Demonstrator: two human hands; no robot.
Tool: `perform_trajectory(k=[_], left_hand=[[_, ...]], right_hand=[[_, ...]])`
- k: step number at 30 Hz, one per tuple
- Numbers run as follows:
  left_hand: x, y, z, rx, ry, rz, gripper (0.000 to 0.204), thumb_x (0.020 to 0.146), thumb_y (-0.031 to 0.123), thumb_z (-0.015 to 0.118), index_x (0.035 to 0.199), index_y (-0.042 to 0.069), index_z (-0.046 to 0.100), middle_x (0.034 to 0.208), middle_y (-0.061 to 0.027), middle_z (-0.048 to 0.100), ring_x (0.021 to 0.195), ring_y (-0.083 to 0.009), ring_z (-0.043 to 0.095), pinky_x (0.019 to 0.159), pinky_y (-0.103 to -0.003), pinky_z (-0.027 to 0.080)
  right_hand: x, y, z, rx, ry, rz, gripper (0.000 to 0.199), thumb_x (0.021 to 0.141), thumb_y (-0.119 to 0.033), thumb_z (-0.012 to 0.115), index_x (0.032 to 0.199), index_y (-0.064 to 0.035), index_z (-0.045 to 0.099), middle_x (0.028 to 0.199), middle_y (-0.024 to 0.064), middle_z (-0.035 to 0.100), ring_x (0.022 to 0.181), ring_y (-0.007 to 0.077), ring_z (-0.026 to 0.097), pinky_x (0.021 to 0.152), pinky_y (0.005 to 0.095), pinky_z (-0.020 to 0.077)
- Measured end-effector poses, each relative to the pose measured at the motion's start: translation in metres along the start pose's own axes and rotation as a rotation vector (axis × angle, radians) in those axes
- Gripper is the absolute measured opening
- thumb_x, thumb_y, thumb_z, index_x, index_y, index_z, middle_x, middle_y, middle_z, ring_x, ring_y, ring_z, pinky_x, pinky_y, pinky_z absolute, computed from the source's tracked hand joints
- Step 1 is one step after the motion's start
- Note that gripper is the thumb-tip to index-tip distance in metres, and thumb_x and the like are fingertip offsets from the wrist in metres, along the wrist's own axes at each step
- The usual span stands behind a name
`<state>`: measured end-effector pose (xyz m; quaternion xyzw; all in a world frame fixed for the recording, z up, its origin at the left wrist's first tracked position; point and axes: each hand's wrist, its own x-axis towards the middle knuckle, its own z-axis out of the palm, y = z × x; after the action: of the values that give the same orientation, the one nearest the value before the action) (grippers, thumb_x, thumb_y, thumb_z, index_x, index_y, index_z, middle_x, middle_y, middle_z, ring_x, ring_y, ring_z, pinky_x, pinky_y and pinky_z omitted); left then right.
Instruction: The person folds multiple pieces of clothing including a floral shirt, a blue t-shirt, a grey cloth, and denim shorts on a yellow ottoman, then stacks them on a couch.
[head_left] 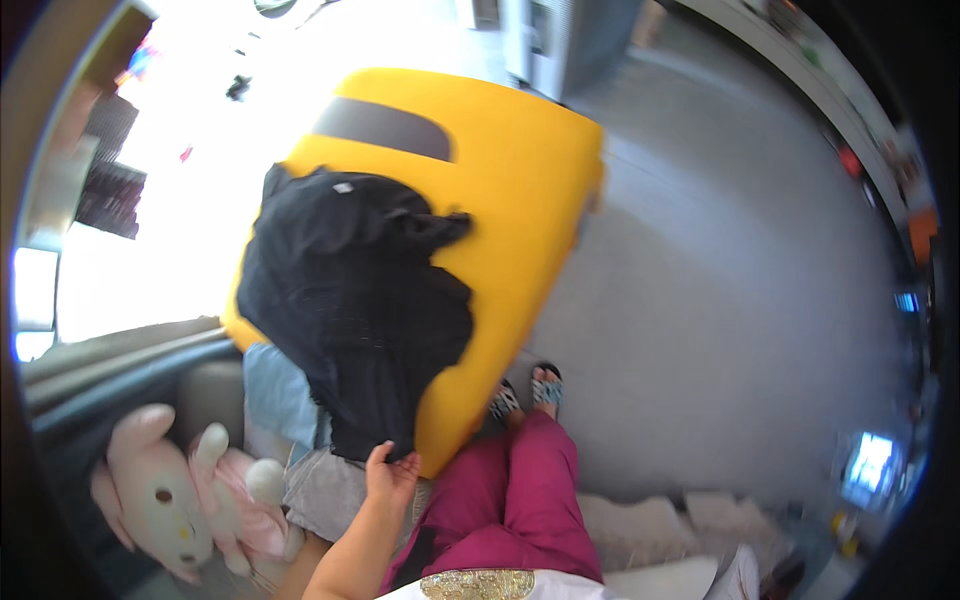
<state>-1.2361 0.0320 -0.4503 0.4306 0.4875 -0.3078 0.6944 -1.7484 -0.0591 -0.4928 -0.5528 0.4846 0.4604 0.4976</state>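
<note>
A black shirt (350, 290) lies spread and rumpled over a yellow table (520, 160), with a small white tag showing near its far end. One short sleeve sticks out to the right, and its near end hangs past the table's near left corner. My left hand (393, 478) is closed on that near edge, fingers pinching the black cloth. My right hand is not in view.
On the seat at left sit a pink and white plush toy (165, 495), a light blue cloth (280, 395) and a grey cloth (325, 495). A dark grey patch (385, 128) marks the tabletop. Grey floor (700, 300) stretches to the right.
</note>
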Motion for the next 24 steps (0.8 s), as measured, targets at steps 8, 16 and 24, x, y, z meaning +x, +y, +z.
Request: perform_trajectory(k=[8,16,24], left_hand=[[-0.026,-0.080,0.015,0.402,-0.360,-0.128,0.024,0.094,0.030,0.055,0.092,0.006,0.057,0.090,-0.0056,0.063,0.083,-0.0190,0.059,0.082,-0.035,0.047],[-0.077,-0.150,-0.052,0.778,-1.181,0.509,0.020,0.092,0.011,0.054,0.106,-0.003,0.060,0.107,-0.0065,0.062,0.090,-0.0107,0.057,0.082,-0.027,0.046],[-0.154,-0.153,-0.132,0.901,-2.235,0.407,0.030,0.084,-0.002,0.059,0.113,-0.006,0.052,0.109,-0.0123,0.059,0.100,-0.0196,0.056,0.091,-0.030,0.041]], right_hand=[[-0.049,-0.048,0.005,0.093,0.902,-0.484,0.045,0.082,-0.026,0.064,0.122,-0.0091,0.052,0.113,0.0166,0.059,0.101,0.0373,0.056,0.084,0.0442,0.0452],[-0.038,-0.067,0.121,0.139,0.834,-0.391,0.024,0.084,-0.026,0.061,0.100,-0.0085,0.061,0.099,0.0142,0.063,0.092,0.0350,0.058,0.080,0.0430,0.0467],[-0.104,0.085,0.252,0.353,1.854,0.878,0.066,0.074,-0.039,0.071,0.126,-0.0053,0.048,0.133,0.0211,0.046,0.127,0.0379,0.036,0.106,0.0476,0.0285]])
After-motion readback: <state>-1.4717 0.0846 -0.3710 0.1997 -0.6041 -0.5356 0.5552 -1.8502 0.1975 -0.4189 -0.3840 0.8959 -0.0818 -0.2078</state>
